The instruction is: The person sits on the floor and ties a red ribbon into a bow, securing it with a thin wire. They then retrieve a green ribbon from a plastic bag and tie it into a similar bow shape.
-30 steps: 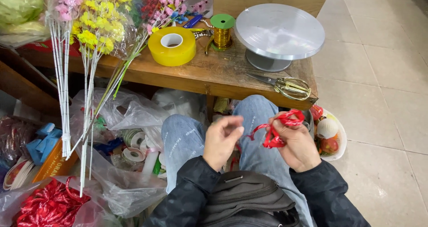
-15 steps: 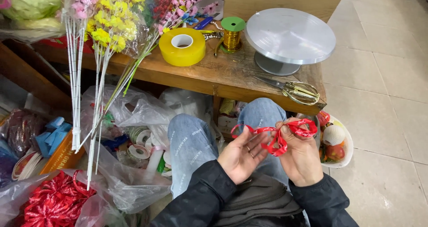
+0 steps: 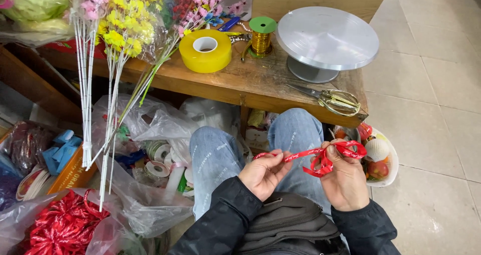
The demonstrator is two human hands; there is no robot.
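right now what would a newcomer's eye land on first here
Most likely the red ribbon pulled taut between the left hand and right hand over the lap. Next, the yellow tape roll and the round silver turntable on the wooden bench ahead.

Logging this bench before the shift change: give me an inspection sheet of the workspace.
Surface: worn wooden table, edge scuffed.
Job's things: red ribbon stretched between both hands, looped at the right.
Clutter: yellow tape roll, gold wire spool, metal turntable and scissors on the table; artificial flower stems leaning at its left; plastic bags below.
Grippers: left hand pinches the ribbon's end; right hand grips the loops.
Cables: nothing seen.
Surroundings: tiled floor; white bowl of small items beside the right knee; bag of red ribbon bows lower left.
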